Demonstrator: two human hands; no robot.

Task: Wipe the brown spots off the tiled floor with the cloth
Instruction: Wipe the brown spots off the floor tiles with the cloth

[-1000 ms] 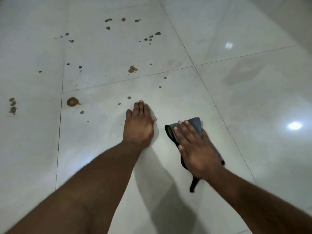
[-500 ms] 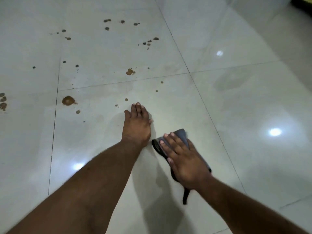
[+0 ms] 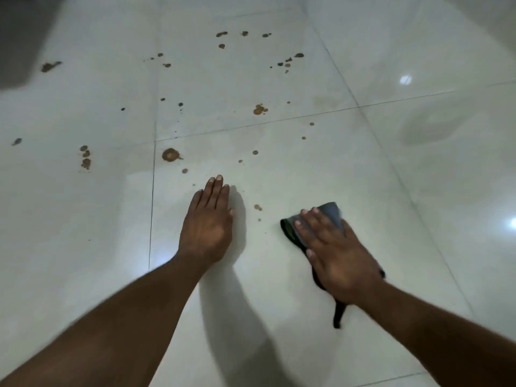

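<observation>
My right hand [image 3: 336,252] lies flat with straight fingers on a dark grey cloth [image 3: 329,212], pressing it to the white tiled floor [image 3: 307,169]. My left hand [image 3: 208,219] rests flat on the tile to its left, fingers together. A small brown spot [image 3: 257,207] sits between the two hands. A large brown spot [image 3: 169,155] lies ahead of my left hand, and a splotch [image 3: 259,109] lies farther off. Several smaller brown and dark spots scatter across the far tiles.
Grout lines [image 3: 153,191] split the glossy floor into large tiles. Bright light reflections [image 3: 405,79] show on the right. A dark shape [image 3: 19,37] fills the top left corner. A cluster of spots [image 3: 85,157] marks the left tile.
My right hand slid the cloth left toward my left hand, then back right. A small brown spot now shows between the hands. The view shifted, showing more of the left tiles.
</observation>
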